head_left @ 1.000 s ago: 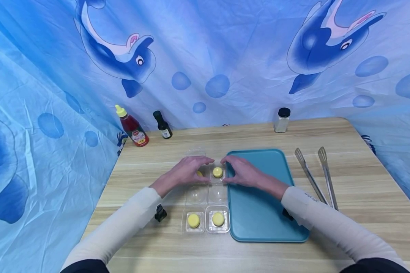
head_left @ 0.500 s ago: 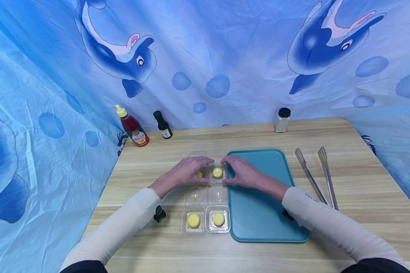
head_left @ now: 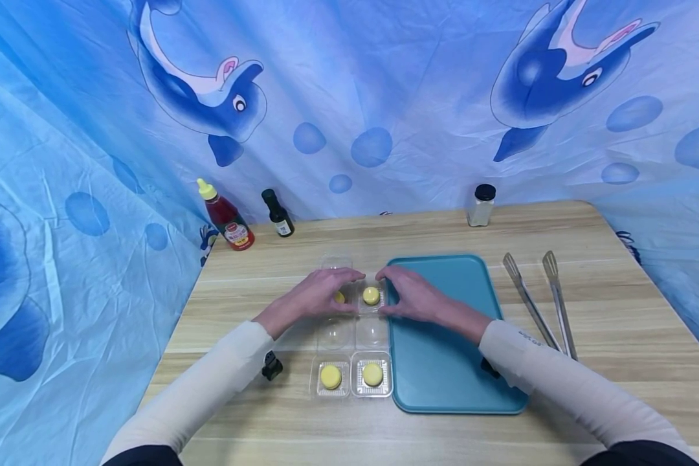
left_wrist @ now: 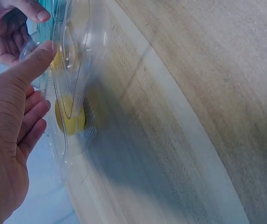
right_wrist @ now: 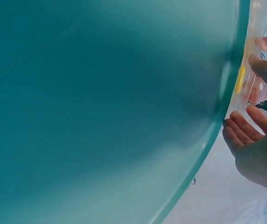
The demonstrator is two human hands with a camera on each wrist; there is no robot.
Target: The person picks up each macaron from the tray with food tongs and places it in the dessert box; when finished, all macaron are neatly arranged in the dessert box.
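Observation:
In the head view a yellow macaron (head_left: pixel 371 296) lies in the far right clear plastic box (head_left: pixel 364 308). My left hand (head_left: pixel 320 289) holds this box at its left side, index finger at the far edge and thumb at the near one. From the other side my right hand (head_left: pixel 416 294) grips it the same way. Below my left hand another macaron (head_left: pixel 340 297) is partly hidden. Two nearer boxes each bear a macaron, one left (head_left: pixel 330 377) and one right (head_left: pixel 373 374), lids folded back. The left wrist view shows the thumb (left_wrist: pixel 40 58) against clear plastic.
A teal tray (head_left: pixel 454 388) lies right of the boxes, under my right forearm. Metal tongs (head_left: pixel 550 304) rest farther right. Along the back stand a red sauce bottle (head_left: pixel 230 220), a small dark bottle (head_left: pixel 277 215) and a black-capped shaker (head_left: pixel 481 206). A dolphin-print curtain (head_left: pixel 349 97) hangs behind.

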